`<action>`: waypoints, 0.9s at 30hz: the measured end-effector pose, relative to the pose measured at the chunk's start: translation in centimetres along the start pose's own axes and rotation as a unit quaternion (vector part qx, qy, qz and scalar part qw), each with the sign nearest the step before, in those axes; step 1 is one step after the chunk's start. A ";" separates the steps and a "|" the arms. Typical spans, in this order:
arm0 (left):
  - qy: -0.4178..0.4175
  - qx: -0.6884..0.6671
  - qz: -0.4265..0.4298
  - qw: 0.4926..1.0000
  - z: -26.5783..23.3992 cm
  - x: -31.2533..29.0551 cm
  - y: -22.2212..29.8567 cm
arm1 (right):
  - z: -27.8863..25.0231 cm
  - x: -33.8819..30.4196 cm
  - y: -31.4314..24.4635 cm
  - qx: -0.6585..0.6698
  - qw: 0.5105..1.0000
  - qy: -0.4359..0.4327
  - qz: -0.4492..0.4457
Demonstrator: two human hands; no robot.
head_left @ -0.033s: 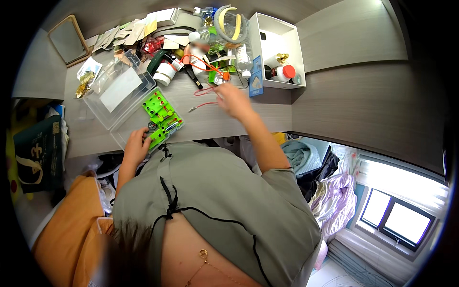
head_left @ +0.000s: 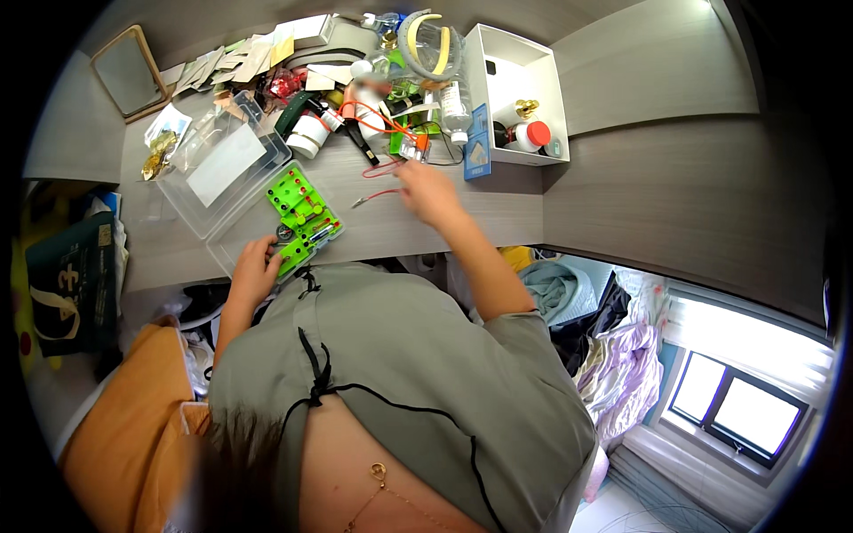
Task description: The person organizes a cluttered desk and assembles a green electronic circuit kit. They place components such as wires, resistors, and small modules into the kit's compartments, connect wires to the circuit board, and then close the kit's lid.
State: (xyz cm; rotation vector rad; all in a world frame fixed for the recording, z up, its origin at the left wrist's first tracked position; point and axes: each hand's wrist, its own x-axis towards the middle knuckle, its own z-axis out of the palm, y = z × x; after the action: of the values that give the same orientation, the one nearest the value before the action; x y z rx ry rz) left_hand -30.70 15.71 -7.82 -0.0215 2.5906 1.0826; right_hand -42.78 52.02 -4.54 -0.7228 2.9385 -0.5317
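Observation:
My right hand [head_left: 428, 194] is closed over the desk, its fingertips pinching a thin red wire [head_left: 381, 194]. One end of this wire lies on the desk to the left, with a metal clip at its tip. Green circuit boards [head_left: 303, 203] with small red and black parts sit in the base of a clear plastic box [head_left: 224, 244]. At the box's near left side, the curled fingers of my left hand [head_left: 255, 266] grip the edge of the lowest green board. Part of the thumb is hidden. The box's clear lid [head_left: 178, 195] lies folded back, a white sheet [head_left: 223, 166] on it.
Beyond my right hand lie an orange cable [head_left: 378, 114], a white jar [head_left: 307, 135], a clear bottle [head_left: 454, 111] and a black tube [head_left: 360, 144]. A white open box [head_left: 555, 98] holds a red-capped jar [head_left: 533, 135]. A framed mirror [head_left: 130, 73] leans at the far left.
My right hand has shifted slightly left and nearer to me, away from the orange cable's end. The left hand and the green boards stay in place.

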 end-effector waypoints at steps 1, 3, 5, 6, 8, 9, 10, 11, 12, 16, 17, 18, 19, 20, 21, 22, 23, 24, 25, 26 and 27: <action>-0.006 0.001 0.004 1.000 0.0 0.1 -0.1 | 1.7 -0.2 -0.2 -0.033 0.999 -0.019 0.018; -0.019 0.007 0.013 1.000 -0.3 0.1 -0.3 | 4.0 -0.5 -0.6 -0.098 0.992 -0.055 0.058; -0.025 0.005 0.006 1.000 -0.5 0.0 0.0 | 4.0 -0.2 -0.1 -0.092 0.991 -0.073 0.063; -0.028 0.005 0.002 1.000 -0.7 -0.1 0.2 | 3.8 -0.2 0.2 -0.088 0.990 -0.082 0.066; -0.034 -0.010 -0.003 0.999 -1.1 -0.3 0.7 | 2.2 0.0 -0.1 0.006 0.994 -0.058 0.088; -0.037 -0.018 -0.006 0.999 -1.2 -0.4 0.7 | 1.2 0.4 -0.6 0.053 0.993 -0.046 0.099; -0.032 -0.008 0.005 0.999 -1.4 -0.5 0.6 | 0.0 0.7 -1.7 0.081 0.993 -0.007 0.086; -0.026 0.002 0.014 1.000 -1.4 -0.7 0.3 | -1.4 0.8 -3.2 0.108 0.991 0.031 0.071; -0.020 0.011 0.023 0.999 -1.3 -0.9 0.0 | -2.4 0.9 -4.4 0.135 0.987 0.068 0.056; 0.082 -0.022 0.054 0.995 -1.1 -0.4 -1.1 | -1.7 2.3 -9.5 0.314 0.945 0.093 -0.012; 0.119 -0.065 0.056 0.989 -1.0 0.0 -1.4 | -0.7 2.8 -10.9 0.351 0.932 0.081 -0.036; 0.156 -0.107 0.058 0.980 -1.0 0.1 -1.6 | 0.6 3.2 -12.3 0.321 0.939 0.091 -0.085; 0.191 -0.197 0.034 0.961 -1.2 0.1 -1.4 | 2.2 3.5 -13.3 0.287 0.944 0.102 -0.129; 0.223 -0.284 0.010 0.933 -1.6 0.1 -0.7 | 4.0 3.9 -14.2 0.274 0.947 0.070 -0.151; 0.252 -0.369 -0.014 0.895 -1.8 0.2 -0.4 | 5.8 4.1 -14.9 0.259 0.950 0.038 -0.172; 0.262 -0.339 -0.003 0.903 -1.9 0.1 -0.6 | 6.5 4.2 -15.4 0.245 0.950 0.005 -0.194; 0.272 -0.309 0.008 0.911 -2.1 0.1 -1.0 | 6.8 4.0 -15.3 0.247 0.946 0.006 -0.211; 0.281 -0.279 0.019 0.918 -2.2 0.1 -1.2 | 7.1 3.7 -15.3 0.248 0.941 0.009 -0.228; 0.282 -0.218 0.047 0.933 -2.2 0.0 -1.3 | 7.2 3.6 -15.3 0.250 0.937 0.009 -0.245; 0.282 -0.157 0.075 0.944 -2.3 -0.2 -1.3 | 7.2 3.6 -14.8 0.254 0.934 0.043 -0.246; 0.280 -0.094 0.103 0.950 -2.4 -0.3 -1.3 | 6.9 3.5 -13.9 0.249 0.947 0.062 -0.191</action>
State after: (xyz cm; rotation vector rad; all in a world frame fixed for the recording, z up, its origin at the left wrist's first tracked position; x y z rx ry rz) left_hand -30.90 13.10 -7.09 -0.1227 3.0201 1.5913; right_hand -38.79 36.75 -6.11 -1.2138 2.5753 -1.3305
